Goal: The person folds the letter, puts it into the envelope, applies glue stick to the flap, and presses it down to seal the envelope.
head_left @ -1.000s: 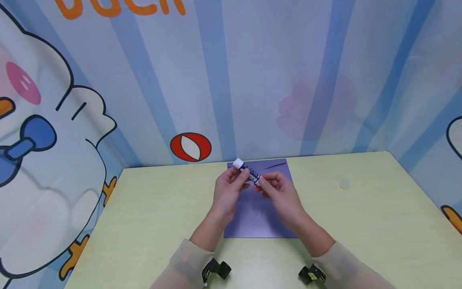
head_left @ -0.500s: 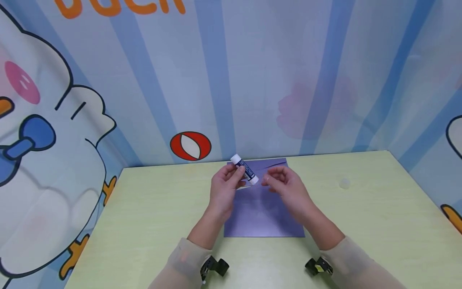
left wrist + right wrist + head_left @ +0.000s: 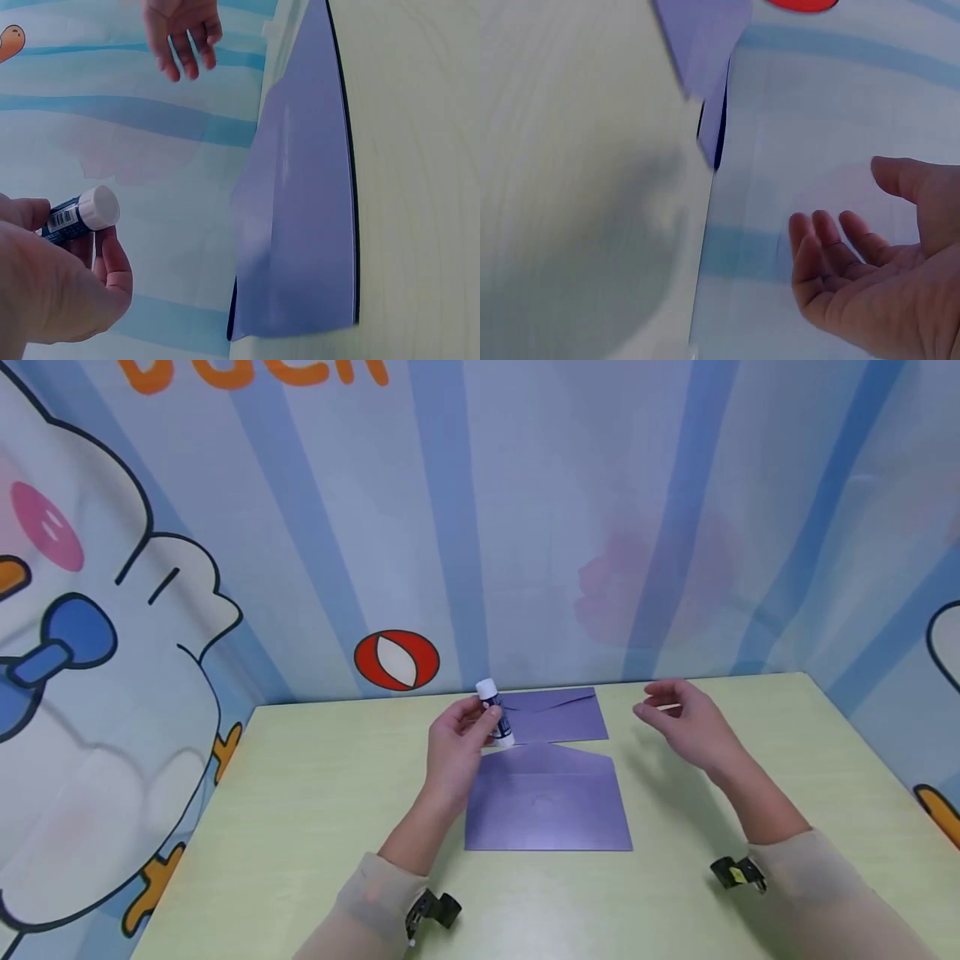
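Observation:
My left hand [image 3: 459, 747] holds a glue stick [image 3: 497, 714], dark blue with white ends, between thumb and fingers. It stands nearly upright over the left edge of the far purple envelope [image 3: 558, 717]. In the left wrist view the glue stick [image 3: 79, 214] shows a barcode and one white end. My right hand [image 3: 693, 727] is off to the right of the envelopes, above the table, its fingers loosely bent with nothing between them. A nearer purple envelope [image 3: 547, 810] lies with its flap unfolded away from me, its far edge close to the far envelope.
The pale yellow table [image 3: 337, 793] ends at a printed blue-striped backdrop [image 3: 525, 527] right behind the envelopes. A small translucent piece [image 3: 679, 349] is at the bottom of the right wrist view; the right hand covers it in the head view.
My right hand has let go of the glue stick's lower end and moved well to the right. The left hand has shifted slightly left, tilting the glue stick more upright.

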Motion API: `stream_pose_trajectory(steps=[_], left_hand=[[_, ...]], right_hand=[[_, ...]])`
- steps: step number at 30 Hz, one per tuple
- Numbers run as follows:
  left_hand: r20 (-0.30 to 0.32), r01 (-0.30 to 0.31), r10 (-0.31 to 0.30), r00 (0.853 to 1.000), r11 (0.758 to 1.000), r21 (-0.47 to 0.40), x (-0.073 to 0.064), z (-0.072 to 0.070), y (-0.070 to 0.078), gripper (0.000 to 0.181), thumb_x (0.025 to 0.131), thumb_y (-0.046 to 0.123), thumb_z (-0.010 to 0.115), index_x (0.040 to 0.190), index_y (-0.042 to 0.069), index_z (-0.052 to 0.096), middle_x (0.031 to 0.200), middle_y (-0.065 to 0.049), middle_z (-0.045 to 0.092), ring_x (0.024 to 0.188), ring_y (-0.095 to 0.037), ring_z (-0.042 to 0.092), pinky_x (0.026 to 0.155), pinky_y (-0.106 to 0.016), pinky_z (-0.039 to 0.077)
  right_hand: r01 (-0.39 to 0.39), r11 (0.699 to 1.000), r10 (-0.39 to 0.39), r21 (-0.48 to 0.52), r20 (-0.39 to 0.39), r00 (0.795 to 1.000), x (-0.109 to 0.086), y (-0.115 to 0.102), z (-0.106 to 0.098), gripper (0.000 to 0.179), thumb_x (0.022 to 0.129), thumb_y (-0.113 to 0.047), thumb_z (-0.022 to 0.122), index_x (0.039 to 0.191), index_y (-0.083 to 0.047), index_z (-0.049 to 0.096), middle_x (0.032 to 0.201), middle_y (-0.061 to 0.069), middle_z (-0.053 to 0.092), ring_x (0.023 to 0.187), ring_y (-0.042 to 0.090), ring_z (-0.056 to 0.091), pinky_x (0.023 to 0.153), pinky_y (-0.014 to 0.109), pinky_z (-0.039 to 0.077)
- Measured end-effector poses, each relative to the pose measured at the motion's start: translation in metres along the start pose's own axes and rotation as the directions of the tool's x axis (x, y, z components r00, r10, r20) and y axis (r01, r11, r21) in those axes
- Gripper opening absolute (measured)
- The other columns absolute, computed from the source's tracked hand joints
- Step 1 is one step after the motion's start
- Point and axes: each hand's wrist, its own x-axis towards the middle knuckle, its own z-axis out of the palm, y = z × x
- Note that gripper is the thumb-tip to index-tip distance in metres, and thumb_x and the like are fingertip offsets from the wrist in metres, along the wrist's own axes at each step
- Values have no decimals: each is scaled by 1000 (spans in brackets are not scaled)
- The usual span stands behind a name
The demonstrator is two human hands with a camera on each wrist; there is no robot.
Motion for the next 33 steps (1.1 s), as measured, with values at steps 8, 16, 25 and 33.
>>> stream_pose_trajectory(steps=[8, 16, 25, 33], left_hand=[[-9, -69, 71, 997, 985, 158, 1, -11, -4, 32, 100, 20, 77, 131, 10, 73, 119, -7, 73, 105, -22, 71, 93, -36, 60], [68, -198, 186, 980, 928, 316, 0, -20, -9, 35, 100, 19, 76, 133, 8, 71, 120, -5, 72, 106, -22, 68, 91, -37, 59], [153, -307, 266, 952, 818, 487, 1, -28, -16, 32, 100, 17, 78, 131, 11, 72, 115, -1, 68, 99, -19, 63, 77, -32, 57], [215, -365, 294, 931, 746, 557, 2, -32, -19, 32, 99, 15, 78, 130, 9, 73, 113, -5, 66, 97, -20, 62, 74, -31, 57]], right_hand=[[-31, 929, 36, -369, 7, 999, 5, 38, -39, 68, 109, -36, 59, 151, 13, 40, 141, 40, 47, 126, 57, 50, 97, 67, 47], [-100, 845, 151, -525, 56, 987, 2, 64, -55, 72, 102, -30, 68, 151, 14, 38, 141, 48, 35, 122, 63, 47, 94, 73, 45], [-86, 847, 164, -524, 104, 981, 3, 75, -57, 52, 101, -18, 64, 138, 16, 50, 135, 43, 52, 118, 58, 54, 91, 68, 48], [-61, 849, 135, -524, 104, 985, 5, 78, -55, 39, 102, -13, 63, 129, 14, 55, 121, 36, 62, 102, 47, 64, 81, 59, 52]])
